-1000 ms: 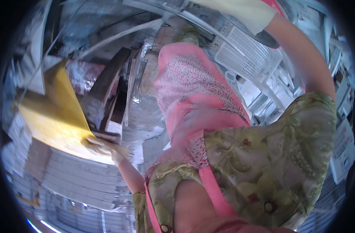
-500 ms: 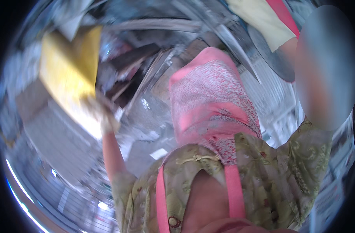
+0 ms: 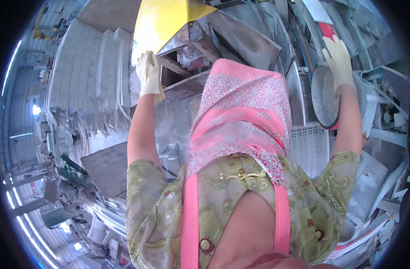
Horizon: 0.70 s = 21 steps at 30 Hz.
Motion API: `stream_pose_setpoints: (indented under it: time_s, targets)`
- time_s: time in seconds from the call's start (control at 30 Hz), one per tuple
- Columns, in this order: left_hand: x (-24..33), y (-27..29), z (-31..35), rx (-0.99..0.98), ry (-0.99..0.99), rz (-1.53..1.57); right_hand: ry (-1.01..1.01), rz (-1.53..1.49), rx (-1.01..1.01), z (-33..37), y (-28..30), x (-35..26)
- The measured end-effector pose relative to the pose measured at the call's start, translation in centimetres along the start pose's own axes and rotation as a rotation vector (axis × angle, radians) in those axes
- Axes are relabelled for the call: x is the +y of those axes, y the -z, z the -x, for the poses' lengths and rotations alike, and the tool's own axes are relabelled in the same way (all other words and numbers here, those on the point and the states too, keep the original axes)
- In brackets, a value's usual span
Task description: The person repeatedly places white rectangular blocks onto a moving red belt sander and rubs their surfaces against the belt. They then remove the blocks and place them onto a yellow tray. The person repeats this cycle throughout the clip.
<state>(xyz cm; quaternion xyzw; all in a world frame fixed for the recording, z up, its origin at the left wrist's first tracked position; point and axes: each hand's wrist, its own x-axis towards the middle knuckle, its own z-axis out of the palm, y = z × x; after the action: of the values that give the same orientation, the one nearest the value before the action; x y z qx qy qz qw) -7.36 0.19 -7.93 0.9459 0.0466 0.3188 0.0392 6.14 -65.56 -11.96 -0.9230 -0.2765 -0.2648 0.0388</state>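
Note:
My left hand point(image 3: 148, 74), in a pale cream rubber glove, has its fingers bent over the lower edge of a bright yellow folded sheet point(image 3: 162, 22). The sheet rises away from me and leaves the top of the picture. My right hand point(image 3: 338, 60), gloved the same way, is at the far right with fingers stretched out. Its fingertips meet or overlap the red end of a white strip point(image 3: 321, 18); whether they touch it I cannot tell. Beneath that hand lies a round grey disc point(image 3: 323, 96) with a speckled surface.
A stack of grey slabs point(image 3: 82, 67) stands at the left. Dark, worn boards point(image 3: 245, 38) lean beyond my pink apron point(image 3: 245, 94). A perforated white panel point(image 3: 308, 148) is beside the disc. A brown board point(image 3: 107, 168) and machinery are at lower left.
The yellow sheet and my left hand have shifted right in the picture. My right hand has come lower, its fingers now showing. The view has turned and is sharper.

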Motion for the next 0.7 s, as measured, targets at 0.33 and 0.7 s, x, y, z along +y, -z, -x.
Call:
stream_pose_setpoints:
  time_s: [0.33, 0.7]
  targets:
    - [-10.9, -0.8, 10.2, 0.026, 0.268, -0.283, -0.252, 0.094, -0.117, -0.6, 0.8, -1.5]
    - [-17.3, -5.1, 2.3, -0.094, 0.571, 0.295, -0.911, -0.105, 0.399, 7.3, 6.8, 1.2]
